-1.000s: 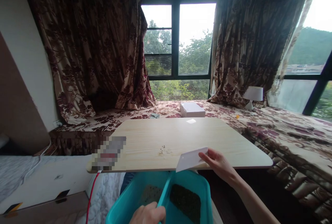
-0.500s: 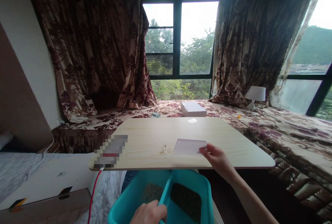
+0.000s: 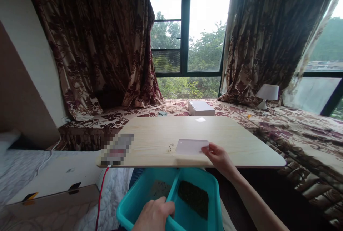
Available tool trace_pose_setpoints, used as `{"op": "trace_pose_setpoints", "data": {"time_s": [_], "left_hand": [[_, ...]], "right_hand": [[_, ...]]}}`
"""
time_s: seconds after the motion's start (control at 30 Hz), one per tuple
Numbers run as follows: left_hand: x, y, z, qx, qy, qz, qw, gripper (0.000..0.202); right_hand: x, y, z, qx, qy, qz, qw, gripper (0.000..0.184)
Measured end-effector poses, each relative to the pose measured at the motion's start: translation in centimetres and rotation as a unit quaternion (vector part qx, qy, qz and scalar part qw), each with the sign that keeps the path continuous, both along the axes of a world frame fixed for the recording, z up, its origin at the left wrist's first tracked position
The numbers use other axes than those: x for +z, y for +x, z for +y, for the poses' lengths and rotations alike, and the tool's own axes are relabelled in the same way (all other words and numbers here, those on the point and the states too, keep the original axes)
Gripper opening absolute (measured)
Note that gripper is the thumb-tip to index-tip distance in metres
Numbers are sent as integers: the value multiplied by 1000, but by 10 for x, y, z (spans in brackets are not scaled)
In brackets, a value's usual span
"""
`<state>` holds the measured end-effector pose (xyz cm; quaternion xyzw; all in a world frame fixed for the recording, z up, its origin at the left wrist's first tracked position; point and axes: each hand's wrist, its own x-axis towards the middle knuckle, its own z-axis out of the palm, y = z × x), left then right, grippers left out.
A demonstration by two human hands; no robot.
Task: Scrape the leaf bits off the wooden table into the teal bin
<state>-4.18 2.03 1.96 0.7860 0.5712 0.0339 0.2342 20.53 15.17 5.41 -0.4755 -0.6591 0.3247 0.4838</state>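
Note:
My right hand (image 3: 217, 155) pinches the right end of a thin, whitish rectangular plastic card (image 3: 190, 146), which has a small mark or hole near one corner. The card is tilted low over the tabletop, just right of a scatter of small dark and pale bits (image 3: 170, 147). Below the table's near edge, my left hand (image 3: 155, 214) grips a teal two-compartment bin (image 3: 217, 197) by its middle divider. Dark loose material (image 3: 194, 197) lies in the right compartment, while fewer specks (image 3: 160, 189) lie in the left one.
The pale wooden table (image 3: 235, 141) carries a blurred-out flat device (image 3: 118, 149) with a red cable (image 3: 99, 195) at its left. Beyond it, a white box (image 3: 201, 109) and a lamp (image 3: 268, 93) stand on the patterned window seat. A large carton (image 3: 53, 181) lies on the bed, left.
The card and my right hand have shifted slightly left, closer to the scattered bits. My left hand keeps hold of the bin. The whole view has moved a little.

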Motion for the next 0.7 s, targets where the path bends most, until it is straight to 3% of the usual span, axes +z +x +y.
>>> {"op": "trace_pose_setpoints", "data": {"time_s": [0.13,0.27,0.4,0.7], "left_hand": [[4,3,1,5,-10,10,1000,21],[12,21,3,10,16,16,1000,26],[14,37,4,-31,8,16,999,26],[11,35,1,-42,28,27,998,29]], "right_hand": [[-1,-2,2,-3,2,1,1000,25],[-4,-5,1,2,9,2,1000,25],[-8,-6,-1,-5,13,-5,1000,27],[-19,-13,-3,8,13,-21,1000,31]]}}
